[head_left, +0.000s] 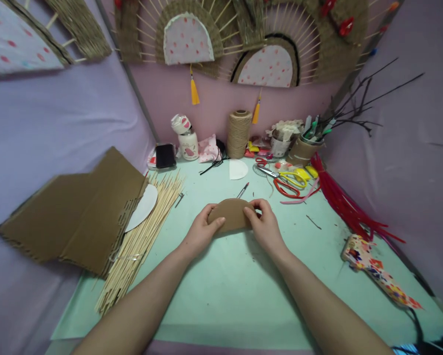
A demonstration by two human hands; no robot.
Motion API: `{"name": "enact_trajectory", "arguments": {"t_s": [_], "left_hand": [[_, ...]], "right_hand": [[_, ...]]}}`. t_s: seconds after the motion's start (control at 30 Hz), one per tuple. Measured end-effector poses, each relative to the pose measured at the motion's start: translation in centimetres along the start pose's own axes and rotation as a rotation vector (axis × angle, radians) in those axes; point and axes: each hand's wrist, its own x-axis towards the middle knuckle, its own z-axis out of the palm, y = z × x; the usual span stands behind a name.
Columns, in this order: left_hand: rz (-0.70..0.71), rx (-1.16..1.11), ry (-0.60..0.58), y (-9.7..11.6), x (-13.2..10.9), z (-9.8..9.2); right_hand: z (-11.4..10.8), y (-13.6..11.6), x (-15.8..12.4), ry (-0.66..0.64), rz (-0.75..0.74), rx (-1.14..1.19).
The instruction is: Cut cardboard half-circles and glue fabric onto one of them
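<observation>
A brown half-round piece of cardboard (232,213) lies in the middle of the pale green table (221,296). My left hand (201,231) grips its left end, thumb pressed on top. My right hand (266,228) grips its right end, fingers curled over the far edge. Both hands are closed on the piece. A small pen or pencil (242,190) lies just beyond it.
Folded corrugated cardboard (81,217) and a bundle of bamboo skewers (143,236) lie at the left. Scissors (286,185), red strips (345,204) and a patterned glue gun (377,268) are at the right. A twine spool (239,133), jars and a white half-disc (238,169) stand at the back.
</observation>
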Motion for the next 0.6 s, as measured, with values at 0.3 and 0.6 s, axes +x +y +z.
{"name": "enact_trajectory", "arguments": {"t_s": [0.3,0.6], "left_hand": [[0.199,0.342,-0.02,-0.5,0.5,-0.3],[0.222,0.399,0.034,-1.0,1.0,0.0]], "right_hand": [[-0.7,0.9,-0.2,-0.163,-0.081,-0.03],[0.5,1.2,-0.7,-0.229,-0.162,-0.108]]}}
